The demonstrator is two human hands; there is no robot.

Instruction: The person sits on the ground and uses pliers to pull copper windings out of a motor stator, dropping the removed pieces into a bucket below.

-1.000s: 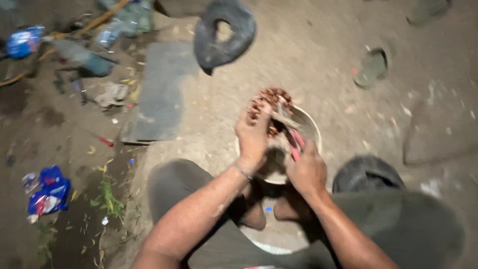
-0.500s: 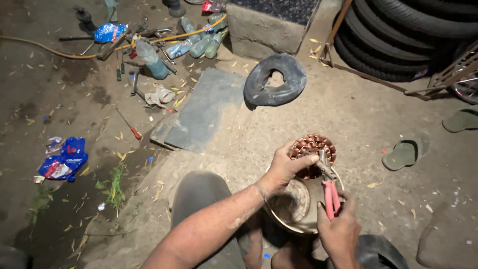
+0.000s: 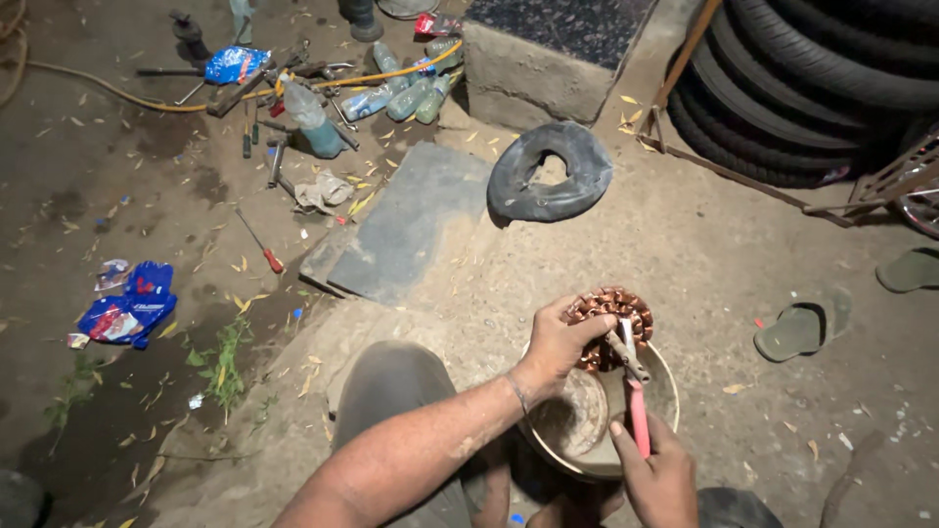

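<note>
Stacked tyres (image 3: 831, 78) fill the far right corner, with a concrete block (image 3: 558, 49) to their left and a dark slab (image 3: 411, 220) lying on the dirt floor (image 3: 704, 244) in the middle. A limp inner tube (image 3: 553, 176) lies just right of the slab; bottles (image 3: 401, 93), a yellow hose (image 3: 117, 93) and scattered tools (image 3: 264, 147) sit at far left, a blue wrapper (image 3: 127, 313) at mid left, and two sandals (image 3: 797, 332) at right. Near the person's knees stands a pale bowl (image 3: 665, 391), and the copper coil ring (image 3: 611, 328) is held at its far rim. The left hand (image 3: 558, 347) grips that ring, fingers wrapped over its left edge. The right hand (image 3: 660, 474) is closed round the red handles of pliers (image 3: 631, 386), whose nose rests on the windings. By the look of it, the step in hand is working at the copper on the ring; the next move seems to call for a firm left hold while the pliers bite and pull a strand free without slipping.
</note>
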